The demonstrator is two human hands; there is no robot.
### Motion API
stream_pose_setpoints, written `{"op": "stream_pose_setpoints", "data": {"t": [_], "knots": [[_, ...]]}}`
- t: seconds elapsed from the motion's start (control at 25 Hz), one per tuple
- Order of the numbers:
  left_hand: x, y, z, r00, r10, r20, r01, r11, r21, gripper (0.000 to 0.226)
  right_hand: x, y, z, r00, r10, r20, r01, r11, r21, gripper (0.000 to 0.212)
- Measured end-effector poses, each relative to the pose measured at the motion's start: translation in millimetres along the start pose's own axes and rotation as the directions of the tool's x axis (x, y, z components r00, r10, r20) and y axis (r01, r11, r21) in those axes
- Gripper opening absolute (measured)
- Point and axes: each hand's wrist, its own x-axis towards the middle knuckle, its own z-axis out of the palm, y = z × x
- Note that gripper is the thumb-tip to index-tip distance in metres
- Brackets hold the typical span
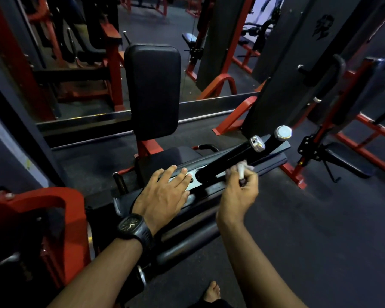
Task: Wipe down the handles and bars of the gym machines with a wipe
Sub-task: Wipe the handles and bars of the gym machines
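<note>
A black machine arm runs diagonally across the middle, with two black bars ending in chrome caps (pixel 283 132). The nearer black bar (pixel 227 160) lies just above my hands. My right hand (pixel 239 194) pinches a crumpled white wipe (pixel 242 167) and holds it against the lower part of that bar. My left hand (pixel 162 194), with a black watch on the wrist, rests flat with straight fingers on the metal plate of the arm (pixel 198 177), just left of the bar's base.
A black padded backrest (pixel 153 90) on a red post stands behind the arm. Red frame parts (pixel 53 218) sit close at my left. More red-and-black machines (pixel 347 121) stand to the right; dark rubber floor (pixel 320 230) lies open at lower right. A bare foot (pixel 212 291) shows below.
</note>
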Motion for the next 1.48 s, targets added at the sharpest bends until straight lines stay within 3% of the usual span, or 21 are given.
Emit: {"op": "stream_pose_setpoints", "data": {"t": [0.16,0.28,0.48,0.6,0.72,0.84,1.04,1.12,1.16,1.2,1.24,1.28,1.32,1.36,1.48], "knots": [[0,0,2,1.000,-0.003,-0.001,0.003,1.000,-0.018,0.051,4,2,2,0.999,-0.023,0.048,0.022,1.000,0.017,0.024],[1,0,1,1.000,-0.006,-0.009,0.006,1.000,-0.002,0.051,11,4,2,0.999,0.025,0.021,-0.028,0.991,0.130,0.026],[-1,0,3,0.999,-0.003,-0.038,0.002,1.000,-0.007,0.051,-6,8,7,0.987,0.152,0.045,-0.155,0.984,0.088,0.016],[1,-1,5,0.999,0.001,-0.051,-0.001,1.000,0.005,0.050,7,10,12,0.995,0.097,-0.020,-0.096,0.994,0.048,0.021],[0,0,6,0.999,0.010,-0.053,-0.009,1.000,0.005,0.050,9,6,9,0.993,0.093,0.077,-0.093,0.996,0.009,0.030],[2,-1,6,0.998,0.008,-0.061,-0.007,1.000,0.006,0.050,9,8,6,0.995,0.091,0.038,-0.093,0.994,0.058,0.024],[1,-1,5,0.998,0.000,-0.059,0.000,1.000,0.009,0.050,-14,19,-6,0.958,0.195,0.212,-0.149,0.965,-0.216,0.024],[-1,-1,6,0.999,0.009,-0.045,-0.009,1.000,-0.003,0.050,-23,11,-19,0.962,0.128,0.243,-0.030,0.929,-0.369,0.014],[-2,-1,6,0.999,0.007,-0.035,-0.007,1.000,-0.008,0.050,-28,5,-24,0.949,0.015,0.315,0.122,0.905,-0.408,0.007],[-2,-2,6,1.000,-0.001,-0.025,0.000,1.000,-0.013,0.049,-30,-3,-27,0.891,-0.156,0.426,0.346,0.841,-0.415,0.005],[-2,-3,6,1.000,-0.009,-0.016,0.008,1.000,-0.024,0.047,-27,-8,-30,0.769,-0.315,0.556,0.586,0.694,-0.418,0.014],[-1,-2,6,1.000,-0.014,-0.012,0.013,0.999,-0.039,0.044,-17,-11,-30,0.593,-0.409,0.694,0.793,0.450,-0.412,0.023],[-1,-2,6,1.000,-0.016,-0.007,0.015,0.999,-0.051,0.043,-4,-12,-26,0.424,-0.424,0.801,0.906,0.187,-0.380,0.030],[-1,-1,6,1.000,-0.017,-0.005,0.016,0.999,-0.052,0.044,6,-14,-21,0.320,-0.368,0.873,0.939,-0.002,-0.345,0.032],[-2,-2,2,1.000,-0.016,-0.017,0.015,1.000,-0.023,0.046,17,-9,-16,0.084,-0.136,0.987,0.942,-0.313,-0.123,0.039]]}}
